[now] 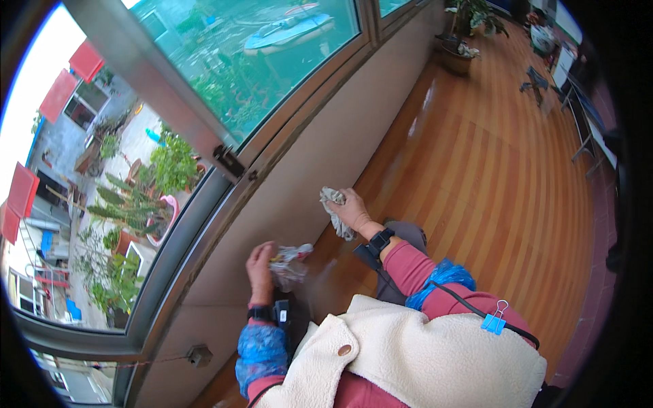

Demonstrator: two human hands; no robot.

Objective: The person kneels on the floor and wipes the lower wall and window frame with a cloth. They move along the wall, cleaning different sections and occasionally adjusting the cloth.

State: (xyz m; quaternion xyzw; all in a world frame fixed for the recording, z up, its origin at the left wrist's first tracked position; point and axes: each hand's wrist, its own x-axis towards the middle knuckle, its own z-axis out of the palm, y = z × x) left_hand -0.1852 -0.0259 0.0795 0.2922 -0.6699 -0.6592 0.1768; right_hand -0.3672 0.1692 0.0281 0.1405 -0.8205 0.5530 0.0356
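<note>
My right hand (353, 210) grips a crumpled pale rag (336, 211), whose lower end hangs down beside the wall. Lower and to the left, my left hand (261, 268) has its fingers around a crumpled, partly see-through plastic bag (290, 268) with coloured patches. Both hands are in front of the smooth low wall (306, 168) under the window; whether either touches it I cannot tell. Dark devices are strapped to both wrists, and blue plastic sleeve covers (262, 349) sit on my forearms.
An aluminium sliding window (275, 66) runs above the wall, its left part showing a yard with plants. A wall socket box (199, 355) is low at left. Along the striped wooden floor (474, 168) stand a potted plant (455, 56), a small stool (534, 84) and metal-legged furniture (586, 132).
</note>
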